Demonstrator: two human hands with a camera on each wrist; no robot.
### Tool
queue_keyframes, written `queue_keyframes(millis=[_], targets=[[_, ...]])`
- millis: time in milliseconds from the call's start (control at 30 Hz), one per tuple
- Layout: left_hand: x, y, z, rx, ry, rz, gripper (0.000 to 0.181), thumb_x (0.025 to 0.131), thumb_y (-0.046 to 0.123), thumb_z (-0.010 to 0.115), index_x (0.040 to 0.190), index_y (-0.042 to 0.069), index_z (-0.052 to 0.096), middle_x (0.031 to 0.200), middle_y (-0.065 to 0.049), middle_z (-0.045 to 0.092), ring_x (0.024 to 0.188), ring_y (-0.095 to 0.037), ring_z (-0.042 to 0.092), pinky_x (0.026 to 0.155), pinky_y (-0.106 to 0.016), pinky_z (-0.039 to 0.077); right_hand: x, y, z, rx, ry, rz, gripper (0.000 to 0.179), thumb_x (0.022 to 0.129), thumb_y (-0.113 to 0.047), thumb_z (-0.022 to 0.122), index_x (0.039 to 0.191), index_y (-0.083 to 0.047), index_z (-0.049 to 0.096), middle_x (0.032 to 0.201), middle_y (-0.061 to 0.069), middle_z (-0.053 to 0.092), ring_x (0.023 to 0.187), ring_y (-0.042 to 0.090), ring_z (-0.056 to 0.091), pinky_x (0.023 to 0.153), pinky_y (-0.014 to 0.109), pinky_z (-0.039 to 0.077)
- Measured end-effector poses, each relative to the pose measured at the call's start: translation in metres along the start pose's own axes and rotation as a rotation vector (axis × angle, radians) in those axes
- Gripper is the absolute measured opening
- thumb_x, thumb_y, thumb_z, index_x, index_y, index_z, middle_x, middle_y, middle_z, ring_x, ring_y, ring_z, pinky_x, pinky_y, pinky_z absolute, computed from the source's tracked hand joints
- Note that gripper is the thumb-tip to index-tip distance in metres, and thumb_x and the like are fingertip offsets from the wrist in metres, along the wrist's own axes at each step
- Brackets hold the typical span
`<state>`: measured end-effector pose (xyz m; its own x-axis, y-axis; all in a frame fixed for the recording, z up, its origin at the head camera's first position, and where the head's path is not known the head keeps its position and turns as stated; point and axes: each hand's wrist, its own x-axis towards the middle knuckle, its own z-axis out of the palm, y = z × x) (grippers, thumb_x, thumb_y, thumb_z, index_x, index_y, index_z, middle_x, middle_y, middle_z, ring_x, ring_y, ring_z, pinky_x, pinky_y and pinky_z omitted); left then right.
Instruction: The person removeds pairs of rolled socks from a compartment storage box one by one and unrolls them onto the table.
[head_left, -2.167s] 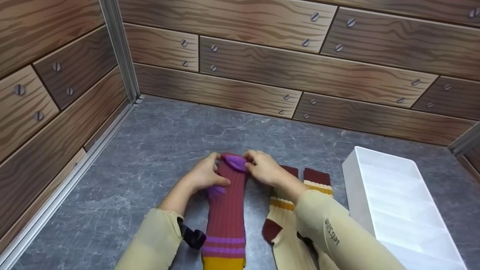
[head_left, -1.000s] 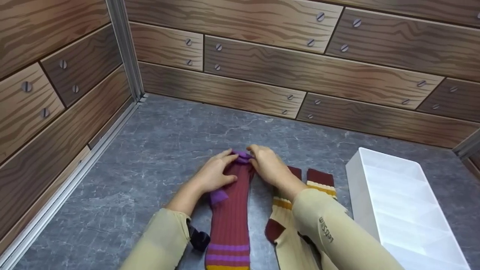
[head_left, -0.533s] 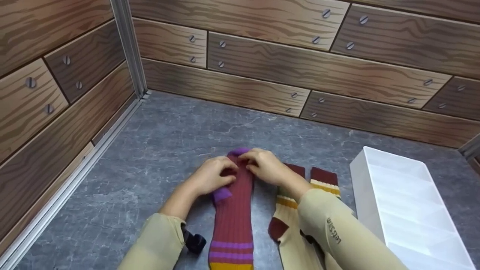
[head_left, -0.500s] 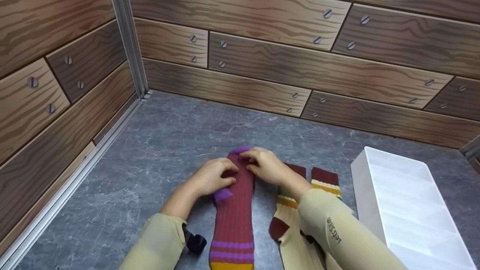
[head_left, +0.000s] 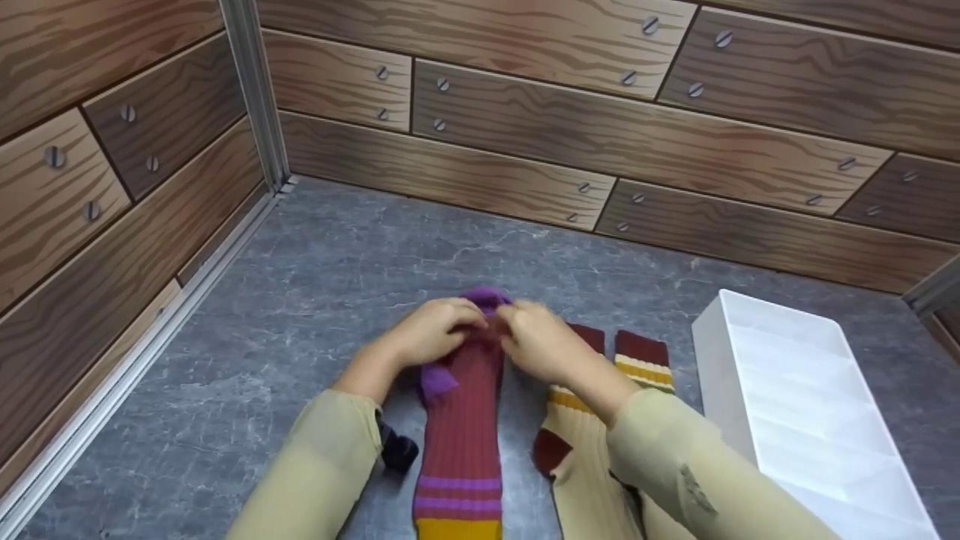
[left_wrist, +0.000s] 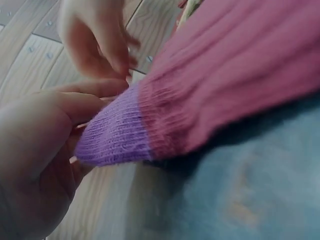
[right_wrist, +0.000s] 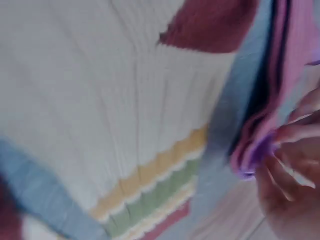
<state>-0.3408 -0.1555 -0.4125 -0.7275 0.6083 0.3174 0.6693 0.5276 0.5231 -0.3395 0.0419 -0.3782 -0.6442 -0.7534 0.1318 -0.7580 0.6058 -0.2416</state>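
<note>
A maroon ribbed sock (head_left: 461, 442) lies lengthwise before me, with purple stripes and a mustard band at its near end. Its far end is purple (head_left: 484, 298), and a purple heel patch (left_wrist: 117, 130) sticks out at the left. Layers of maroon cloth show at its edge in the right wrist view. My left hand (head_left: 429, 330) holds the sock near the far end from the left, fingers curled. On the opposite side my right hand (head_left: 541, 341) pinches the purple end; its fingertips (right_wrist: 270, 165) are on the cloth. The right hand is slightly blurred.
Two cream socks (head_left: 589, 480) with maroon cuffs and heels lie right of the maroon sock, partly under my right forearm. A white divided box (head_left: 724, 360) stands farther right. Wood-patterned walls (head_left: 480, 150) rise behind and left of the grey tabletop (head_left: 337, 247).
The purple far end was folded down over the maroon cloth and now reaches out beyond my fingers. Both hands have shifted along that end and come closer together.
</note>
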Motion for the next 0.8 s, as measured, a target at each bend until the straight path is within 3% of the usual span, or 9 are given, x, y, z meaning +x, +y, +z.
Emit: queue_keyframes(millis=[167,267,400,533,667,800], targets=[[0.01,-0.003,0.0,-0.011,-0.104,0.004,0.024,0.089,0.002,0.059,0.111,0.001,0.069,0.117,-0.012,0.063,0.116,-0.026,0.054,0.102,-0.037,0.039,-0.035,-0.024,-0.002,0.227,-0.209,-0.301,0.01,0.089,-0.014,0.066,0.096,-0.009,0.07,0.095,0.0,0.062,0.088,0.01,0.057,0.078,0.024,0.049],[0.012,-0.003,0.001,-0.016,-0.159,-0.032,0.026,0.09,0.004,0.059,0.114,0.002,0.068,0.12,-0.012,0.062,0.119,-0.025,0.052,0.102,-0.037,0.038,-0.051,-0.037,0.003,0.352,-0.314,-0.377,0.017,0.091,-0.019,0.065,0.105,-0.012,0.072,0.101,-0.003,0.063,0.091,0.002,0.056,0.079,0.017,0.047],[0.01,-0.002,0.001,-0.027,-0.158,-0.069,0.024,0.093,0.01,0.059,0.114,0.001,0.068,0.119,-0.012,0.062,0.117,-0.025,0.054,0.1,-0.037,0.039,-0.061,-0.046,0.01,0.402,-0.376,-0.385,0.02,0.093,-0.017,0.063,0.11,-0.011,0.071,0.106,-0.002,0.063,0.094,-0.001,0.055,0.08,0.012,0.045],[0.004,-0.003,-0.001,-0.023,-0.124,-0.095,0.024,0.095,0.014,0.058,0.112,0.001,0.068,0.116,-0.013,0.063,0.113,-0.026,0.056,0.098,-0.037,0.041,-0.065,-0.045,0.013,0.413,-0.359,-0.337,0.017,0.092,-0.013,0.063,0.107,-0.009,0.071,0.104,-0.001,0.065,0.094,-0.001,0.057,0.08,0.013,0.046],[-0.005,-0.004,-0.006,0.081,-0.085,-0.167,0.025,0.096,0.02,0.056,0.111,0.004,0.07,0.116,-0.01,0.065,0.111,-0.025,0.058,0.098,-0.042,0.039,-0.066,-0.041,0.014,0.387,-0.332,-0.318,0.014,0.091,-0.012,0.064,0.103,-0.009,0.072,0.1,-0.002,0.066,0.091,-0.001,0.058,0.079,0.013,0.046],[-0.02,-0.006,-0.015,0.198,-0.061,-0.296,0.026,0.097,0.027,0.055,0.108,0.011,0.072,0.114,-0.005,0.066,0.11,-0.022,0.059,0.101,-0.045,0.032,-0.065,-0.037,0.013,0.354,-0.322,-0.293,0.013,0.09,-0.01,0.065,0.101,-0.007,0.072,0.098,-0.001,0.066,0.088,0.0,0.058,0.078,0.013,0.046]])
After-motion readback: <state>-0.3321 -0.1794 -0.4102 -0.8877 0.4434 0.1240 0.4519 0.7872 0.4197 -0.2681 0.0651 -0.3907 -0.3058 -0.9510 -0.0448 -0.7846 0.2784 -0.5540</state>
